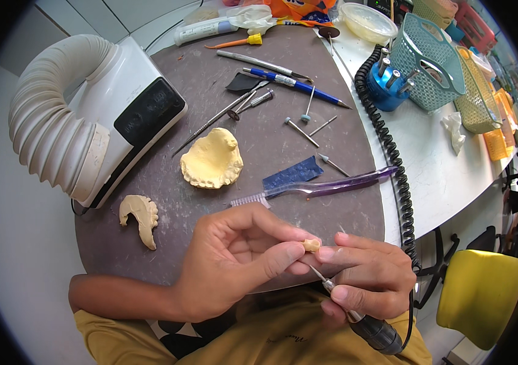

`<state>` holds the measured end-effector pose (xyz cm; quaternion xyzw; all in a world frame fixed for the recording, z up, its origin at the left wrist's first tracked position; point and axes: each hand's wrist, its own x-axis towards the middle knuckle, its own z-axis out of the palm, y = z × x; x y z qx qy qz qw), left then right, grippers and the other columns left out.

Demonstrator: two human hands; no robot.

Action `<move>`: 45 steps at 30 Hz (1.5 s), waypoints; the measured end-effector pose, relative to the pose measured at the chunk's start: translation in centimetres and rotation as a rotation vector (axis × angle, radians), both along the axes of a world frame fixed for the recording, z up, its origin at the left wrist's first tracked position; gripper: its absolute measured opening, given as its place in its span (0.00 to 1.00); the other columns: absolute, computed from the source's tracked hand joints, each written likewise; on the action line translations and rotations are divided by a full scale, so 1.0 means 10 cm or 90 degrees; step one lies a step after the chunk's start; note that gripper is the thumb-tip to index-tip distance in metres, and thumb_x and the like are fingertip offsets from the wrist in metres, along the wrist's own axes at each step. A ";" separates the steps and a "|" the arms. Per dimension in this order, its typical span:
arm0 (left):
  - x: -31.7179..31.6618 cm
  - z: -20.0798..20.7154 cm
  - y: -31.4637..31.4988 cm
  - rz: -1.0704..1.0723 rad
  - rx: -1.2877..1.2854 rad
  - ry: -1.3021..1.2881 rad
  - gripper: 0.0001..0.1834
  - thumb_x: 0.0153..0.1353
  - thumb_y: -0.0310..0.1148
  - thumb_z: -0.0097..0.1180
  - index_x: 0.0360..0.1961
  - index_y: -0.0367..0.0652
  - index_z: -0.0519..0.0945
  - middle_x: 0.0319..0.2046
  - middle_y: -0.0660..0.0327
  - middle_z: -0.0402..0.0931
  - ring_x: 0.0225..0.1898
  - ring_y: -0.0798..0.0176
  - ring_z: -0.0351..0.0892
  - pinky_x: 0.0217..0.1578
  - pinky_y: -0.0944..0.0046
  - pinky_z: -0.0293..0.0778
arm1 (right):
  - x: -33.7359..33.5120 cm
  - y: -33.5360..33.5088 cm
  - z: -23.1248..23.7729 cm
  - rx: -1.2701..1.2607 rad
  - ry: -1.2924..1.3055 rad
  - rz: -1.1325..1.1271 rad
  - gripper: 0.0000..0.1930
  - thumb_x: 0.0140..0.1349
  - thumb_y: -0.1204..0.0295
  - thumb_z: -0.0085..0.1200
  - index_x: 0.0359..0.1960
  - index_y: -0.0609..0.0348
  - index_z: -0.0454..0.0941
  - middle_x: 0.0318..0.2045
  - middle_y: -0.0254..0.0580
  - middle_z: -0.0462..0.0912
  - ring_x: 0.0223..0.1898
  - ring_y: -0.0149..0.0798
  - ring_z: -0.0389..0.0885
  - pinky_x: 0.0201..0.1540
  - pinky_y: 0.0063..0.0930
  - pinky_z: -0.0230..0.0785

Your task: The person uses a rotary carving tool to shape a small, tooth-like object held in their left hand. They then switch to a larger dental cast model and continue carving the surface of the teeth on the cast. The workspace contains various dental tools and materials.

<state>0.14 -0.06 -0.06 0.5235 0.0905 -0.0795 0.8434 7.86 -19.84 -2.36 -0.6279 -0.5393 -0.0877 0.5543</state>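
Observation:
Between the thumb and fingertips of my left hand is a small cream-coloured dental crown. My right hand grips a rotary handpiece with a black rear part, its thin metal bur pointing up and left just below the crown. Whether the bur touches the crown I cannot tell. Fingertips of my right hand rest close beside the crown. Beyond my left hand lie a yellowish plaster dental cast and a smaller curved cast piece with teeth. A clear and purple toothbrush lies beyond both hands.
A white suction unit with a ribbed hose stands at left. Several metal burs, a blue pen and a metal carving tool lie on the grey mat. At right are a coiled black cord, a blue bur holder, baskets and a yellow chair.

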 end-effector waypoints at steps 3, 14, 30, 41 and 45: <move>0.00 0.02 0.02 -0.046 -0.011 0.019 0.10 0.63 0.17 0.53 0.46 0.31 0.73 0.42 0.44 0.79 0.44 0.60 0.83 0.45 0.64 0.83 | -0.01 0.00 0.00 0.016 0.019 -0.009 0.15 0.48 0.79 0.67 0.37 0.58 0.76 0.28 0.39 0.82 0.44 0.50 0.86 0.47 0.46 0.81; 0.08 0.09 0.05 -0.151 0.027 0.031 0.16 0.67 0.24 0.52 0.56 0.32 0.74 0.41 0.54 0.81 0.44 0.67 0.81 0.46 0.69 0.78 | -0.03 -0.06 0.00 0.031 0.119 -0.059 0.16 0.48 0.77 0.69 0.38 0.55 0.78 0.25 0.37 0.80 0.43 0.54 0.85 0.49 0.50 0.78; 0.07 0.08 0.05 -0.148 -0.018 0.060 0.16 0.68 0.24 0.50 0.55 0.31 0.74 0.45 0.50 0.80 0.49 0.63 0.80 0.50 0.68 0.78 | 0.01 -0.03 -0.03 0.006 0.106 -0.055 0.15 0.48 0.77 0.69 0.37 0.57 0.78 0.25 0.39 0.81 0.46 0.56 0.84 0.48 0.50 0.79; 0.07 0.10 0.03 -0.149 0.006 0.067 0.15 0.68 0.25 0.50 0.54 0.28 0.72 0.46 0.44 0.80 0.49 0.59 0.81 0.52 0.61 0.79 | -0.03 -0.02 -0.01 -0.009 0.122 -0.064 0.16 0.48 0.76 0.70 0.38 0.57 0.79 0.27 0.39 0.82 0.46 0.55 0.84 0.49 0.51 0.79; 0.07 0.11 0.03 -0.148 0.021 0.052 0.16 0.67 0.24 0.51 0.54 0.28 0.72 0.45 0.44 0.80 0.49 0.59 0.81 0.53 0.61 0.79 | -0.05 -0.01 0.02 -0.017 0.132 -0.069 0.16 0.48 0.76 0.70 0.39 0.56 0.79 0.27 0.40 0.82 0.46 0.54 0.84 0.49 0.51 0.79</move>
